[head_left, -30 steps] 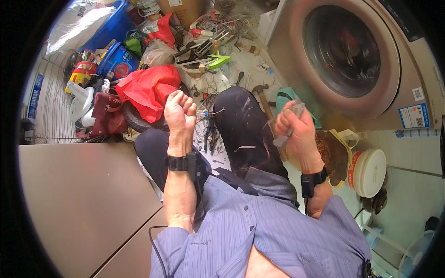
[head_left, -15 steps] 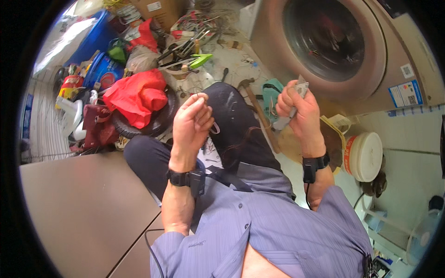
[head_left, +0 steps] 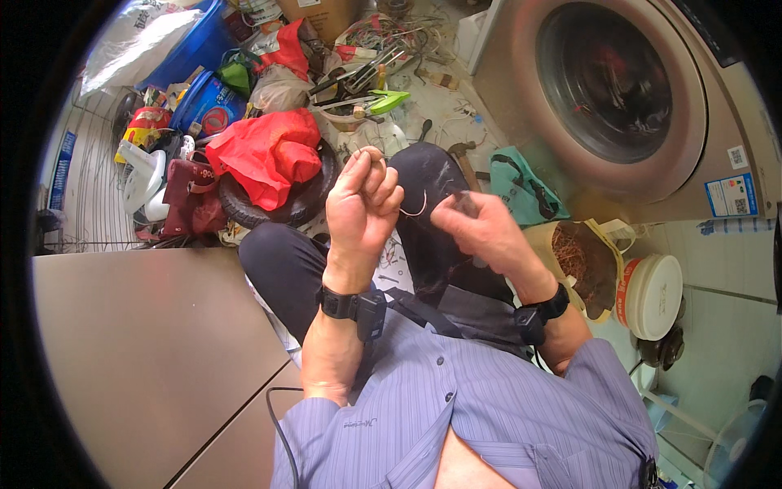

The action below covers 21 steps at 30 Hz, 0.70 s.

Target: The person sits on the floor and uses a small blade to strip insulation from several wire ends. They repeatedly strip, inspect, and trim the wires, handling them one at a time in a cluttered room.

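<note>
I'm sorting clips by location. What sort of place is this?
Probably a household laundry or utility area doubling as a work corner, judging by the front-loading washing machine, the hammer and the black tyre partly under a red bag.

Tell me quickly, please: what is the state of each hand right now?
Left hand: closed, holding a thin wire.
Right hand: closed around a grey object, too blurred to identify.
</note>
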Available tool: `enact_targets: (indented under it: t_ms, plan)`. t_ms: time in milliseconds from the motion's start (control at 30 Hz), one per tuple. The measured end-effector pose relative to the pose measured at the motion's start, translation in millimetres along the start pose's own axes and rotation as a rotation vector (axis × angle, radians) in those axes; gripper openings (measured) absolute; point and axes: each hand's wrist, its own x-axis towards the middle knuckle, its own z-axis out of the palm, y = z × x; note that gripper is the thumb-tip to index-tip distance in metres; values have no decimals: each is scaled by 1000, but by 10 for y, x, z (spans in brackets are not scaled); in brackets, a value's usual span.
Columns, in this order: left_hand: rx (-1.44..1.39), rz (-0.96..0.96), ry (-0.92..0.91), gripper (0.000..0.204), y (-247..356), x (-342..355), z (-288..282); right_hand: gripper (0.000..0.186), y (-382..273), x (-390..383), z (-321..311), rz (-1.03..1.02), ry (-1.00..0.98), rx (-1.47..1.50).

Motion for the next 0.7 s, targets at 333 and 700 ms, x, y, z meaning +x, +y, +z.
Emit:
enact_targets:
  t_ms: [333, 700]
  plan:
    - [185, 72, -98, 23, -148, -188, 183, 18, 119, 139, 232, -143, 33, 22]
    - [532, -293, -55, 25, -46, -186, -13, 14, 64, 32, 51, -245, -97, 50]
